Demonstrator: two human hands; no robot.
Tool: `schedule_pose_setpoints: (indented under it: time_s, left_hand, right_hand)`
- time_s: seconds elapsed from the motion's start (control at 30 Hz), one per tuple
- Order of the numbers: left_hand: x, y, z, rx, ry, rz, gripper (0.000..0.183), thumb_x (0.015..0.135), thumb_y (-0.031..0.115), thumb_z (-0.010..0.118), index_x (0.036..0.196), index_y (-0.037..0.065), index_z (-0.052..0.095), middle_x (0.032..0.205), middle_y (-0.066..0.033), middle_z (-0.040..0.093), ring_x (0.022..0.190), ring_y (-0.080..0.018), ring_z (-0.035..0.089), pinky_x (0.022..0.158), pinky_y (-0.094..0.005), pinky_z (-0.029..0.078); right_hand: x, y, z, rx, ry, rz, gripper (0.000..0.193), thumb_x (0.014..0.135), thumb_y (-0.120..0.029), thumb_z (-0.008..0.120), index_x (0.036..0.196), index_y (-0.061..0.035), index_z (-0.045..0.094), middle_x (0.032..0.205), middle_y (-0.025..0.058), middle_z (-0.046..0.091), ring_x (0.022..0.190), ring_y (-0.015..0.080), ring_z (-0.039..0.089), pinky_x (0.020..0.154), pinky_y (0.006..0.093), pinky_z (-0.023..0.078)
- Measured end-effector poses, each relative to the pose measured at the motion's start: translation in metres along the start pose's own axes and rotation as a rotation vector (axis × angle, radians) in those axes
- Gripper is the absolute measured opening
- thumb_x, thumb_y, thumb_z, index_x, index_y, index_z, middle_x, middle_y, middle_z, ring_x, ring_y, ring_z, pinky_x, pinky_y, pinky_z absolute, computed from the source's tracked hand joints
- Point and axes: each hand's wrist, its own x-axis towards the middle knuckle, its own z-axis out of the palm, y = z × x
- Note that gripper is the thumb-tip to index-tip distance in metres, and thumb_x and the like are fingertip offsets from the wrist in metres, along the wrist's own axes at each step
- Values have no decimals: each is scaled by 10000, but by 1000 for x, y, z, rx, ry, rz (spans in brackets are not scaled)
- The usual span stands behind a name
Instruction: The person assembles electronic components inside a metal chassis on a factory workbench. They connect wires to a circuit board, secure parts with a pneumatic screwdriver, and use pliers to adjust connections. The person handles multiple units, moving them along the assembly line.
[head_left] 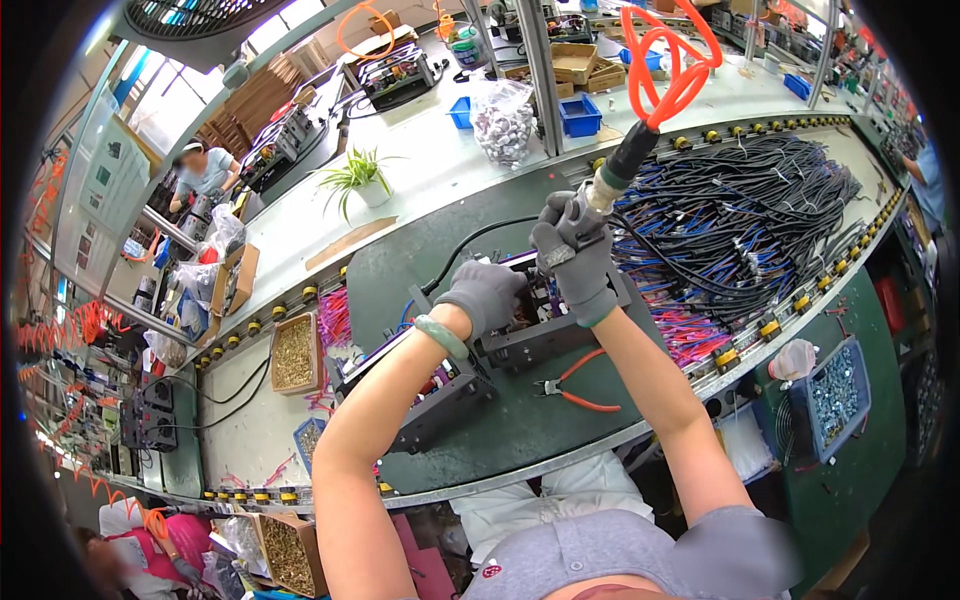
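Note:
My right hand (577, 262), in a grey glove, is wrapped round a power screwdriver (622, 165). The tool is held over an open black metal chassis (545, 340) with circuit parts inside, and its tip is hidden by the hand. My left hand (487, 296), gloved too, reaches to that chassis with fingers bent together; what they pinch is hidden. A second black chassis (437, 405) lies under my left forearm. Orange-handled pliers (577, 393) rest on the green mat (480, 445) nearer to me.
A big heap of black cables (740, 220) with coloured ends covers the line at right. An orange coiled hose (665, 60) hangs above the screwdriver. At left stands a box of brass-coloured screws (293, 355); behind is a potted plant (375, 185). A co-worker (205, 175) sits far left.

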Motion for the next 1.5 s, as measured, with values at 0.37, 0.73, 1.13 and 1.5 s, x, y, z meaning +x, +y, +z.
schedule_pose_setpoints:
  time_s: [0.37, 0.73, 1.13, 1.5]
  left_hand:
    - [-27, 4, 13, -111, 338, -171, 272, 759, 354, 741, 907, 125, 738, 844, -102, 709, 833, -301, 693, 789, -411, 523]
    - [-15, 4, 21, -557, 312, -320, 255, 922, 253, 570, 1070, 89, 697, 917, -74, 712, 866, -209, 690, 780, -378, 542]
    - [-142, 97, 93, -2365, 357, -229, 294, 1024, 262, 476, 1209, 42, 539, 799, -49, 632, 492, -86, 455, 433, -213, 363]
    - [-115, 136, 102, -2720, 52, -153, 445, 1035, 510, 396, 807, 160, 548, 535, 34, 434, 399, -77, 325, 383, -228, 234]
  right_hand:
    - [13, 4, 31, -179, -195, 43, 338, 764, -94, 766, 1059, -37, 611, 816, -20, 634, 704, 19, 544, 643, 215, 475]
    - [14, 4, 27, -94, -343, 159, 367, 769, -95, 784, 1085, -37, 606, 844, -31, 623, 732, 19, 536, 664, 209, 476]
    - [-80, -138, -5, 407, -116, -10, 583, 762, -272, 855, 1189, -47, 528, 899, 72, 599, 695, 184, 636, 664, 389, 559]
    - [-121, -135, -5, 278, 37, -24, 549, 814, -310, 810, 1227, -89, 525, 927, 50, 597, 745, 157, 624, 750, 366, 537]
